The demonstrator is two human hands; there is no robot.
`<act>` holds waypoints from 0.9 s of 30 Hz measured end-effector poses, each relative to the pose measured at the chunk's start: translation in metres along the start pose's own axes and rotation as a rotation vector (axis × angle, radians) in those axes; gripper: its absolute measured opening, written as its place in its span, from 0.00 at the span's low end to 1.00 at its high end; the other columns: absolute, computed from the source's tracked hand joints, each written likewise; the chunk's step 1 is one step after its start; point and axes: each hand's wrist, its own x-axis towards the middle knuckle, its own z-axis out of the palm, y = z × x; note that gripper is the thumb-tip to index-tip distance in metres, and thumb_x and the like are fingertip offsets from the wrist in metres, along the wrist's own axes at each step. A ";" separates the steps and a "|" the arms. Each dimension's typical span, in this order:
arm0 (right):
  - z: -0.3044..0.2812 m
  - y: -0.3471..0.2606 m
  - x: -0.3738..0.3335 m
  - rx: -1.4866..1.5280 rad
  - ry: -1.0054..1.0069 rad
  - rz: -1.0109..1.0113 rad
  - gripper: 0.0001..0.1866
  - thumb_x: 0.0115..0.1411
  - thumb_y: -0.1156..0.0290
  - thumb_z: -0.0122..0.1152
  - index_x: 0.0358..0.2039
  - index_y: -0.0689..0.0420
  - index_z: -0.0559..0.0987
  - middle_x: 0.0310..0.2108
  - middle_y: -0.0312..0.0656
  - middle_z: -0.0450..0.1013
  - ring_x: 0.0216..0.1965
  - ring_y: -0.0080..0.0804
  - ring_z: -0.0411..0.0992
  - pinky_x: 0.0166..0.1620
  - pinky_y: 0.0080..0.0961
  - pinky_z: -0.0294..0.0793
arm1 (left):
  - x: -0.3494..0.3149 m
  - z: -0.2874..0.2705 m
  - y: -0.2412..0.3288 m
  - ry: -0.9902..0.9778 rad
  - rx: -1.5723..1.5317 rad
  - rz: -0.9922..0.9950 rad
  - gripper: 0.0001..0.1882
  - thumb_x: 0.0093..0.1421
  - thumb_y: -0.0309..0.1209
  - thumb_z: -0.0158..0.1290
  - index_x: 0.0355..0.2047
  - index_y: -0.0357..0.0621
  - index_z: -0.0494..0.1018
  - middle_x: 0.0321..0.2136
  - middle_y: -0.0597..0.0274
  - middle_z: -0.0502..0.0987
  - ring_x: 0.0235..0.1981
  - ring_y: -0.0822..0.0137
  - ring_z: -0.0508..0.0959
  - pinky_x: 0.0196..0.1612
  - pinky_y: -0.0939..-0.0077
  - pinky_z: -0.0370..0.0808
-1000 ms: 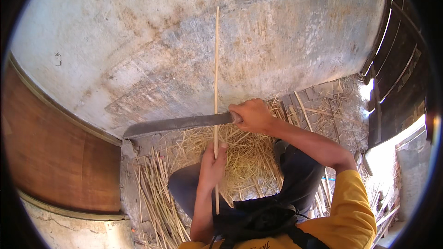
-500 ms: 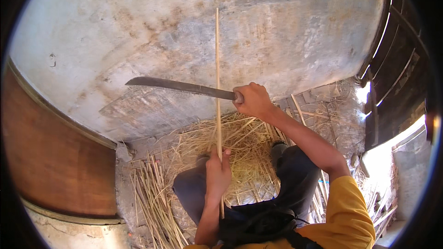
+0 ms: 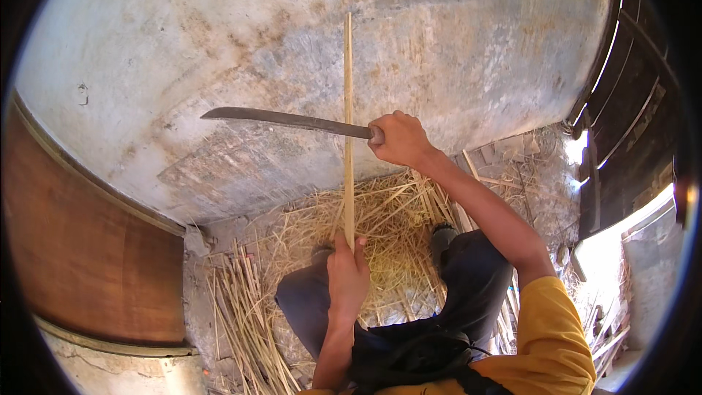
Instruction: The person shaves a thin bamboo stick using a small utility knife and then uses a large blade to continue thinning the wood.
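Observation:
A long pale strip, which looks like split bamboo point(image 3: 349, 190), stands nearly upright in the view, its lower part in my left hand point(image 3: 348, 276), whose fingers are closed around it. My right hand point(image 3: 401, 138) grips the handle of a machete point(image 3: 289, 119). The long dark blade points left and crosses the strip, on the near side of it as I see it; I cannot tell whether the edge touches. Thin shavings point(image 3: 391, 219) lie heaped on the ground between and beyond my knees.
A stained, pale wall point(image 3: 468, 66) rises ahead. To the left is a brown wooden panel point(image 3: 95, 249), with a bundle of thin strips point(image 3: 245, 322) on the ground beside my left leg. Dark boards point(image 3: 629, 117) stand at the right, with more strips point(image 3: 607, 340) lying below them.
The strip has turned, now showing a broader face, and its top has shifted slightly right. The machete has risen a little at its tip. My left hand has moved slightly right.

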 end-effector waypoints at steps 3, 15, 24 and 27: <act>-0.003 -0.007 0.003 -0.048 -0.023 -0.016 0.07 0.52 0.66 0.63 0.29 0.50 0.87 0.27 0.48 0.81 0.33 0.50 0.81 0.38 0.47 0.82 | 0.000 -0.006 -0.002 0.035 -0.017 0.049 0.13 0.74 0.32 0.50 0.50 0.33 0.69 0.20 0.36 0.74 0.23 0.33 0.75 0.27 0.44 0.65; 0.004 0.001 0.018 -0.031 0.030 -0.068 0.08 0.52 0.67 0.61 0.28 0.49 0.87 0.24 0.46 0.80 0.30 0.49 0.80 0.37 0.46 0.81 | 0.003 -0.011 0.005 0.001 -0.022 0.021 0.12 0.74 0.32 0.50 0.46 0.33 0.72 0.21 0.36 0.75 0.25 0.32 0.76 0.29 0.44 0.67; 0.002 -0.021 -0.011 -0.134 -0.188 -0.123 0.08 0.51 0.67 0.62 0.30 0.49 0.88 0.26 0.48 0.81 0.32 0.50 0.81 0.40 0.44 0.82 | 0.001 -0.019 0.000 -0.013 -0.031 -0.025 0.16 0.75 0.37 0.48 0.45 0.33 0.73 0.25 0.43 0.76 0.27 0.44 0.77 0.34 0.52 0.72; 0.000 0.004 0.037 0.015 -0.167 0.098 0.10 0.52 0.67 0.61 0.32 0.49 0.88 0.27 0.49 0.81 0.32 0.50 0.82 0.39 0.45 0.82 | 0.003 -0.016 0.006 -0.045 -0.017 -0.054 0.16 0.75 0.37 0.48 0.45 0.33 0.73 0.24 0.44 0.76 0.26 0.46 0.77 0.34 0.52 0.72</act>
